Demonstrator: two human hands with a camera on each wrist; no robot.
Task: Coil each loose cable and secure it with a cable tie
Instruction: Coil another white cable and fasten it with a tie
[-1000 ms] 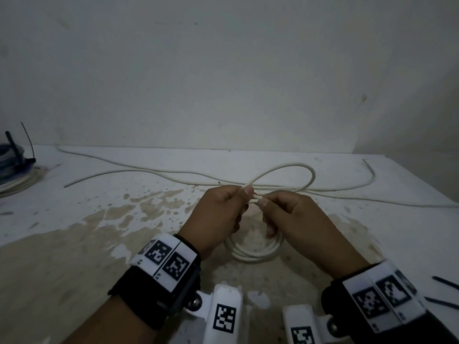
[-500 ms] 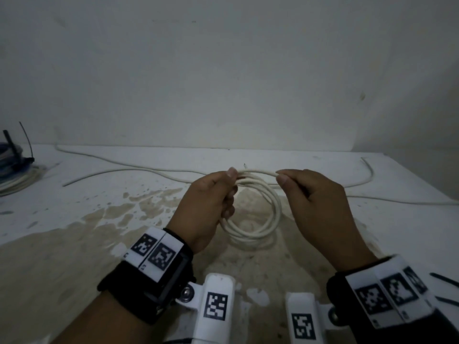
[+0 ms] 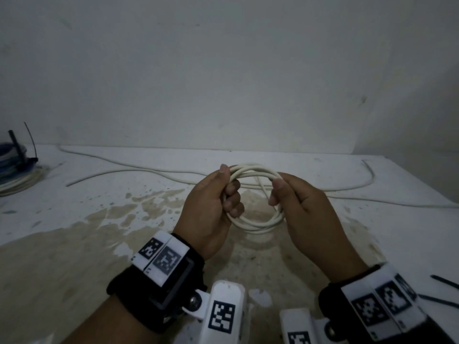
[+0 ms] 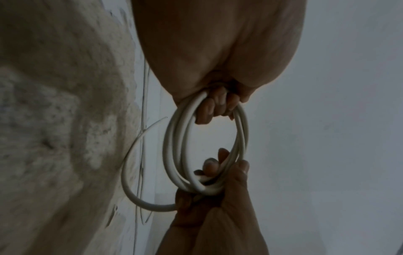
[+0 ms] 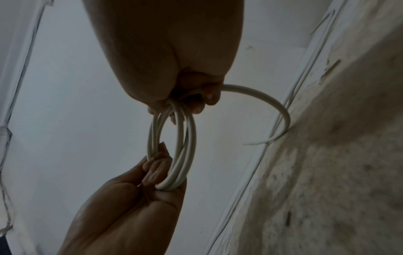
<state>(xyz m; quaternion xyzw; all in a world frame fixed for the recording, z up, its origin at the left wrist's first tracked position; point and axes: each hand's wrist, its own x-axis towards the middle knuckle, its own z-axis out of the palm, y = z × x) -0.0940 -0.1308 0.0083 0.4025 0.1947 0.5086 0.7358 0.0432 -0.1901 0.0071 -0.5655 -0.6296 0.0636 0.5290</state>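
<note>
Up close, two bare hands hold a small coil of white cable (image 3: 255, 220) in the air above a white table (image 3: 99, 194) with a large tan stain. The left hand (image 3: 211, 207) grips the coil's left side, its fingers curled through the loops and its thumb resting on top. The right hand (image 3: 305, 209) grips the opposite side, with the thumb and curled fingers pinching the strands together. Between the hands the coil forms a round ring of several turns.

From the left wrist view, the coil's free end (image 4: 139, 172) curves out from the right hand in a loose arc and points toward the table.

Behind the hands, more loose white cable (image 3: 149, 170) lies on the table, running from the far left edge across to the right side, well apart from the coil. At the far left edge sits a pile of already coiled cables (image 3: 15, 170), blue on top and pale beneath, with a thin black strip sticking up from it. Near the right wrist, at the table's right edge, lie two thin black cable ties (image 3: 444, 281).
</note>
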